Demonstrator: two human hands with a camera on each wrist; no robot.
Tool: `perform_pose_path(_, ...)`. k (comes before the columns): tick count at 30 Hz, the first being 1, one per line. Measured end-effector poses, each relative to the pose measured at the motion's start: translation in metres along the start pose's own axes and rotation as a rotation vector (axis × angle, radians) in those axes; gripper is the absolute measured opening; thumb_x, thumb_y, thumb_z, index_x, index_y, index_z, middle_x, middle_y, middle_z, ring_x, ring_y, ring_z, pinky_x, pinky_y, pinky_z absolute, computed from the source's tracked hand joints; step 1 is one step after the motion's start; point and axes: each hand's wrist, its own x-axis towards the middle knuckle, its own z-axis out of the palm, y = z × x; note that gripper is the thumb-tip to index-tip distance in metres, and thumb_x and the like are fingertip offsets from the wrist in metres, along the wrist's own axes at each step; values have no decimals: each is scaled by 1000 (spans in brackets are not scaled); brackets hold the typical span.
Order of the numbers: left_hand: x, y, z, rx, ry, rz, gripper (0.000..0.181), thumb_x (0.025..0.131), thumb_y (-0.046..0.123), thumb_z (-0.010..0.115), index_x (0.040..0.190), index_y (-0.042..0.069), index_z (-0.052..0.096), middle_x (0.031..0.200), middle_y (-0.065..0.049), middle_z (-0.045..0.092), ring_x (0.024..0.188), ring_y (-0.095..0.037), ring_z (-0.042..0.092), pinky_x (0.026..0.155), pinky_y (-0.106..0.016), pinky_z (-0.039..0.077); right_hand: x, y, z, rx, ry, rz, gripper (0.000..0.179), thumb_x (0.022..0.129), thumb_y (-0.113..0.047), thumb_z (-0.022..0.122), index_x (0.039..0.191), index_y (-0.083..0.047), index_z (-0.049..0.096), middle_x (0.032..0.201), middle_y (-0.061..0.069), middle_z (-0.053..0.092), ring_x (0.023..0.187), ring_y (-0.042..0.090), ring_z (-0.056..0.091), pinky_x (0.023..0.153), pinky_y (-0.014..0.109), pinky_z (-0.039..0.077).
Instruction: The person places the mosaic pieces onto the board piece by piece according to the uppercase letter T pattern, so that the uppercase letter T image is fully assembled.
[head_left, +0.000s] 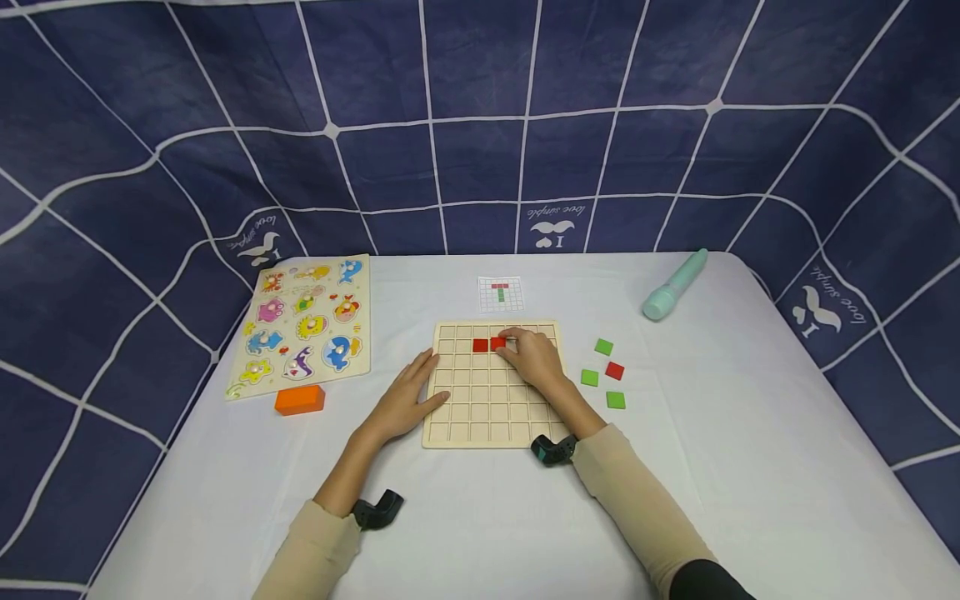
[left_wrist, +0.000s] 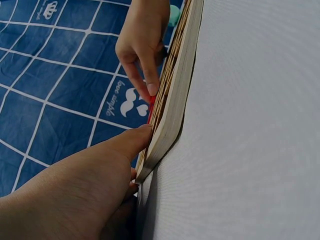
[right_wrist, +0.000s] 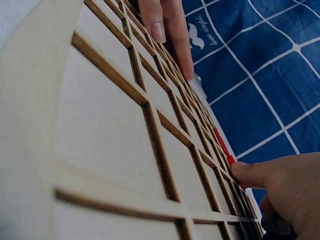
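Note:
A wooden grid board (head_left: 479, 413) lies on the white table, with a red square tile (head_left: 480, 346) sitting in one of its upper cells. Just right of that tile, my right hand (head_left: 537, 358) pinches a second red tile (head_left: 497, 342) between thumb and fingers, right at the board's surface. My left hand (head_left: 399, 406) rests with extended fingers along the board's left edge; its thumb (left_wrist: 135, 140) lies over the rim in the left wrist view. The right thumb (right_wrist: 250, 174) presses against the red tile in the right wrist view.
Green tiles (head_left: 616, 400) and one red tile (head_left: 615, 370) lie right of the board. A printed pattern card (head_left: 486, 306) is behind it. An animal puzzle board (head_left: 360, 333) and an orange block (head_left: 299, 400) stand left; a mint-green microphone-shaped object (head_left: 673, 286) lies back right.

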Motion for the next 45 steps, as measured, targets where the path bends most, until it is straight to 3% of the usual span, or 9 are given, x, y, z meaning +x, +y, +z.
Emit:
perform_pose_path(20, -1, 0, 0, -6, -6, -12, 71, 92, 41, 54, 147, 7, 24, 153, -9, 15, 137, -35, 15, 106, -53, 19, -2, 2, 1, 19, -13, -7, 31, 84, -28, 69, 110, -11, 68, 48, -2, 41, 44, 11, 30, 41, 26, 25)
perform_pose_path(29, -1, 0, 1, -8, -2, -3, 71, 92, 42, 53, 146, 7, 25, 153, -9, 16, 137, -34, 15, 106, -53, 18, -9, 8, -11, 60, -5, -2, 35, 82, -32, 70, 111, -13, 67, 47, -1, 40, 45, 12, 30, 42, 28, 26)
perform_pose_path(37, -1, 1, 0, -4, 4, -4, 71, 91, 41, 54, 146, 7, 25, 152, -9, 16, 137, -34, 15, 106, -53, 19, -28, 30, -32, 71, 32, -20, 36, 84, -34, 68, 112, -12, 67, 49, -3, 40, 43, 10, 31, 41, 26, 28)
perform_pose_path(45, -1, 1, 0, -2, 0, -14, 71, 91, 42, 54, 147, 8, 24, 153, -8, 16, 137, -34, 15, 106, -53, 20, -58, 71, -62, -4, 114, -82, 38, 81, -33, 71, 110, -9, 67, 48, -6, 36, 41, 8, 28, 39, 24, 26)
